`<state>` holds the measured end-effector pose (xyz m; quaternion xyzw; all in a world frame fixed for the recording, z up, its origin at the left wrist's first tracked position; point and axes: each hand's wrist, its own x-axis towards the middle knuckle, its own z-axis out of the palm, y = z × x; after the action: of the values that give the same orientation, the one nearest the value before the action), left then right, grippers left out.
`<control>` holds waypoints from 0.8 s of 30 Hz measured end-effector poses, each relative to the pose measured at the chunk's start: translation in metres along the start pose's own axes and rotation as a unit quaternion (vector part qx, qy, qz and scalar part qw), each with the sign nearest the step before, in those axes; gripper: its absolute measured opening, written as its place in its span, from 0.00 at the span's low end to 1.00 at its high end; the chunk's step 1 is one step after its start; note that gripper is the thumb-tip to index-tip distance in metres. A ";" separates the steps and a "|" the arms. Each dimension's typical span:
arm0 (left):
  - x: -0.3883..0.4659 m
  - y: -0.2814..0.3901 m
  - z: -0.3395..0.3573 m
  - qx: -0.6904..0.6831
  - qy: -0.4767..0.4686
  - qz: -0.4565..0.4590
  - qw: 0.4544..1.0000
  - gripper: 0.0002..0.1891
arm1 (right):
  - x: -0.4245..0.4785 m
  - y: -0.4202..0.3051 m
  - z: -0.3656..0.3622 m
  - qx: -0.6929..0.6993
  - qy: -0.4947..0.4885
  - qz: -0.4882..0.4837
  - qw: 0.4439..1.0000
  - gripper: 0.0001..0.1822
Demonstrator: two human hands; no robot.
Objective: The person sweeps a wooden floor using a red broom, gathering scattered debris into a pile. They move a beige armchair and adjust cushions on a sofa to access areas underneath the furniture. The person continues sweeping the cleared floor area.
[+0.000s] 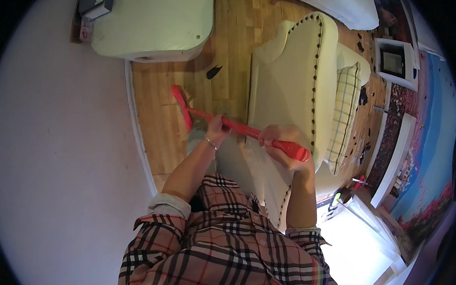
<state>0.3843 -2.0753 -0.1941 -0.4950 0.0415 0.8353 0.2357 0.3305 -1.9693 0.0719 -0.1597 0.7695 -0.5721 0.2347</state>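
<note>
A red broom handle [240,128] runs slantwise before me, from its thick end near the armchair down to a pink-red broom head [182,107] on the wooden floor. My left hand [217,128] grips the lower part of the handle, a bracelet on its wrist. Closer to the top end, my right hand [283,145] is wrapped around the handle and looks blurred. A dark scrap [214,72] lies on the floor beyond the broom head. The bristles are mostly hidden.
A cream armchair [285,87] with studded edges and a plaid cushion [344,117] stands close on my right. On the left runs a plain wall [66,134]. A pale rounded cabinet [153,18] is ahead. More dark bits [364,96] litter the floor past the chair.
</note>
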 end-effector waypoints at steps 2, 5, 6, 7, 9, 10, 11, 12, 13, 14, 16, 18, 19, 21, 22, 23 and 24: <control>0.009 -0.003 0.028 -0.011 -0.025 0.014 1.000 0.05 | 0.014 -0.008 -0.025 -0.021 -0.012 0.015 1.000 0.05; 0.027 -0.005 0.066 -0.013 -0.115 -0.002 0.993 0.06 | 0.034 -0.017 -0.054 -0.135 -0.052 -0.020 0.989 0.06; 0.030 -0.004 0.078 -0.015 -0.134 -0.017 0.991 0.06 | 0.041 -0.018 -0.060 -0.185 -0.071 -0.041 0.979 0.07; 0.034 -0.004 0.093 -0.014 -0.152 -0.035 0.988 0.06 | 0.047 -0.021 -0.067 -0.188 -0.071 -0.030 0.979 0.08; 0.049 -0.004 0.118 -0.011 -0.175 -0.051 0.983 0.06 | 0.062 -0.026 -0.083 -0.194 -0.073 -0.009 0.978 0.10; 0.063 -0.006 0.136 -0.007 -0.181 -0.051 0.982 0.06 | 0.069 -0.026 -0.098 -0.196 -0.062 -0.007 0.979 0.10; 0.076 -0.007 0.152 -0.003 -0.187 -0.051 0.981 0.06 | 0.075 -0.025 -0.114 -0.198 -0.050 -0.005 0.979 0.09; 0.089 -0.009 0.167 -0.003 -0.187 -0.058 0.981 0.06 | 0.081 -0.020 -0.131 -0.194 -0.040 -0.001 0.980 0.09; 0.096 -0.010 0.179 -0.002 -0.188 -0.068 0.980 0.06 | 0.085 -0.020 -0.140 -0.207 -0.044 0.004 0.977 0.08; 0.103 -0.010 0.190 -0.001 -0.190 -0.077 0.979 0.06 | 0.087 -0.021 -0.147 -0.219 -0.048 0.008 0.975 0.08; 0.100 -0.013 0.213 0.046 -0.182 -0.019 0.982 0.06 | 0.085 -0.023 -0.153 -0.231 -0.036 0.001 0.972 0.06; 0.102 -0.008 0.235 0.078 -0.219 -0.011 0.973 0.05 | 0.086 -0.026 -0.156 -0.232 -0.008 -0.025 0.972 0.05; 0.100 -0.009 0.243 0.080 -0.207 -0.007 0.975 0.05 | 0.087 -0.027 -0.158 -0.235 0.004 -0.040 0.971 0.05; 0.093 -0.011 0.254 0.082 -0.183 0.003 0.980 0.05 | 0.078 -0.027 -0.155 -0.280 -0.015 -0.075 0.957 0.05; 0.089 -0.011 0.248 0.073 -0.183 -0.010 0.980 0.06 | 0.072 -0.032 -0.148 -0.301 -0.023 -0.091 0.949 0.05; 0.083 -0.011 0.237 0.063 -0.183 -0.021 0.981 0.06 | 0.066 -0.041 -0.137 -0.304 -0.011 -0.084 0.949 0.05; 0.070 -0.012 0.230 0.056 -0.187 -0.039 0.980 0.06 | 0.057 -0.057 -0.119 -0.311 0.006 -0.074 0.948 0.05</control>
<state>0.1760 -1.9709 -0.1346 -0.3177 0.0242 0.8996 0.2987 0.2167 -1.9192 0.1439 -0.2781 0.8965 -0.3211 0.1260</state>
